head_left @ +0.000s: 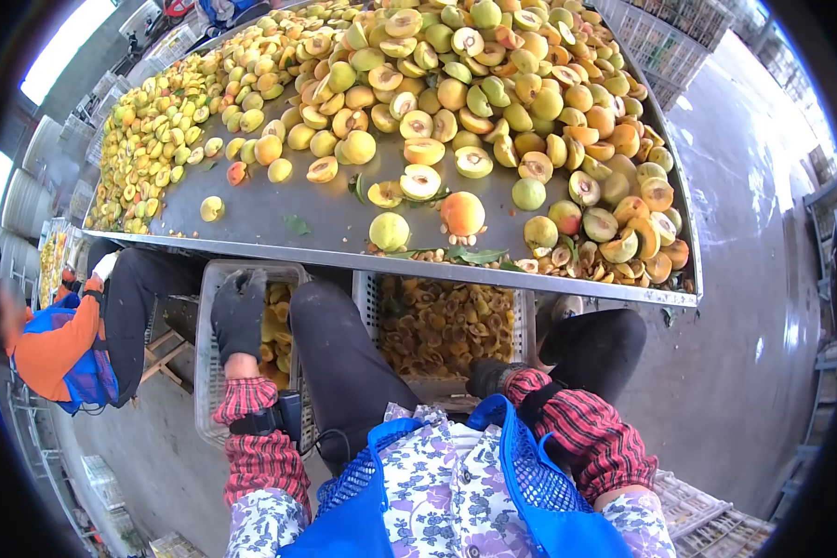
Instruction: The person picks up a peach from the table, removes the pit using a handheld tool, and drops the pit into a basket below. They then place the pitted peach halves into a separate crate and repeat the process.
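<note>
My left hand [239, 312], in a dark grey glove, hangs over the left side of a pale plastic crate [206, 372] with yellow fruit pieces [276, 335] in it. Its fingers stretch forward toward the crate's far rim, and no held thing shows. My right hand [493, 377], in a dark glove, is low at the near right corner of a second crate [524, 325]. That crate holds brownish-yellow cut fruit halves [446, 325]. The right fingers are mostly hidden. Above both crates, yellow peaches [463, 213], whole and halved, lie heaped on a metal table [270, 212].
The table's raised metal edge [391, 270] runs above my knees. Pits and leaves [479, 257] lie along it. At the left sits a person in an orange sleeve [51, 358] and blue vest. Stacked crates [656, 46] stand behind the table at the right.
</note>
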Available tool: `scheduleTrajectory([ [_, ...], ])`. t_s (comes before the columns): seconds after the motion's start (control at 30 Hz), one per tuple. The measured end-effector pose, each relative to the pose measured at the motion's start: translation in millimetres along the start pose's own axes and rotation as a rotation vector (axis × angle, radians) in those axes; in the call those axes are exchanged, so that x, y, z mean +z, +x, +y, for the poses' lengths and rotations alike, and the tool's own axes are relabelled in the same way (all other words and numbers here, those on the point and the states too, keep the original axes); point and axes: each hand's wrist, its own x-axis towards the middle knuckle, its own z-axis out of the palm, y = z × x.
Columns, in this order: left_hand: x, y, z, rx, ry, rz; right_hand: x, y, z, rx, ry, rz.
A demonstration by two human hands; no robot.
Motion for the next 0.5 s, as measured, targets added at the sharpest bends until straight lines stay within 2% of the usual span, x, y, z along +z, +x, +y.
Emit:
scheduleTrajectory([
  [0.07, 5, 1, 51, 0.061, -0.129, -0.101, -1, 0, 3, -0.004, 0.071, 0.063],
  [0.13, 40, 16, 79, 0.318, 0.008, -0.094, -3, -2, 5, -0.027, 0.134, 0.107],
  [0.2, 80, 24, 116, 0.456, 0.150, -0.076, -7, -8, 7, -0.050, 0.179, 0.128],
  [0.27, 85, 26, 172, 0.285, 0.359, -0.521, -11, -14, 8, -0.044, 0.200, 0.143],
  [0.37, 110, 25, 178, 0.355, 0.323, -0.561, 0, -1, 20, -0.044, 0.232, 0.196],
  [0.47, 130, 30, 148, 0.380, 0.095, -0.486, 0, -5, 22, -0.047, 0.290, 0.294],
  [0.5, 124, 27, 141, 0.245, -0.329, -0.657, -19, -29, 10, -0.039, 0.336, 0.328],
])
